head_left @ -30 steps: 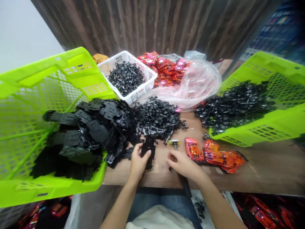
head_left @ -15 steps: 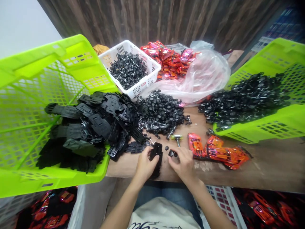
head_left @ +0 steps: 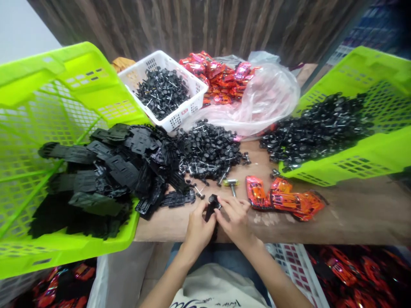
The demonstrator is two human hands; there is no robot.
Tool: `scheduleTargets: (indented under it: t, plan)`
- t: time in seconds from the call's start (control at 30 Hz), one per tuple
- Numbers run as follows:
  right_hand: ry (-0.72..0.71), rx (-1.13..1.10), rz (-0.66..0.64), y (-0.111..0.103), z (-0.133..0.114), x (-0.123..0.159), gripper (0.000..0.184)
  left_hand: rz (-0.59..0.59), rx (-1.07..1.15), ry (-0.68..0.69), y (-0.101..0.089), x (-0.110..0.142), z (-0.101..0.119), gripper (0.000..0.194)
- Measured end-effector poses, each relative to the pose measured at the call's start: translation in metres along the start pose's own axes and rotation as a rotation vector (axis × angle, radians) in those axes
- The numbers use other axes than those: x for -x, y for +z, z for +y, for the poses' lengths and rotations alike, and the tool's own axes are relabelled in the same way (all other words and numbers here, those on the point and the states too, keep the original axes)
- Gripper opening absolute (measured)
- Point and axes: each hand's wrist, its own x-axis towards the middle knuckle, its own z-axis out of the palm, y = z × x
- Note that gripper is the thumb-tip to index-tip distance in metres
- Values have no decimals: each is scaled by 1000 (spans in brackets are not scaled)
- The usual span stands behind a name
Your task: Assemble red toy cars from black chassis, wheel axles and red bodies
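My left hand grips a black toy car chassis at the table's front edge. My right hand pinches a black wheel-and-axle piece against the top of that chassis. Both hands meet over the chassis. A loose pile of black wheel axles lies just beyond them. To the right rest a few orange toy car bodies.
A tilted green crate at left spills black chassis plates. A white basket of wheels, a plastic bag with red car bodies and a second green crate of wheels stand behind. A small hammer lies near.
My right hand picked up a wheel piece and moved left to meet the left hand. It now presses the wheel onto the chassis. The camera view shifted slightly.
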Motion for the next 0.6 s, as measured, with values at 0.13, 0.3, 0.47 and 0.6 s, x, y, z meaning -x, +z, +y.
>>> scheduleTargets:
  t: [0.13, 0.3, 0.47, 0.6]
  plan:
    - [60, 36, 71, 7, -7, -2, 26, -10, -61, 36, 0, -3, -4, 6]
    - [86, 119, 80, 20, -17, 1, 30, 12, -29, 26, -2, -3, -9, 6]
    - [147, 20, 79, 21, -17, 3, 28, 7, 74, -6, -4, -1, -5, 5]
    - [273, -218, 26, 13, -11, -3, 28, -8, 152, -51, -8, 0, 0, 9]
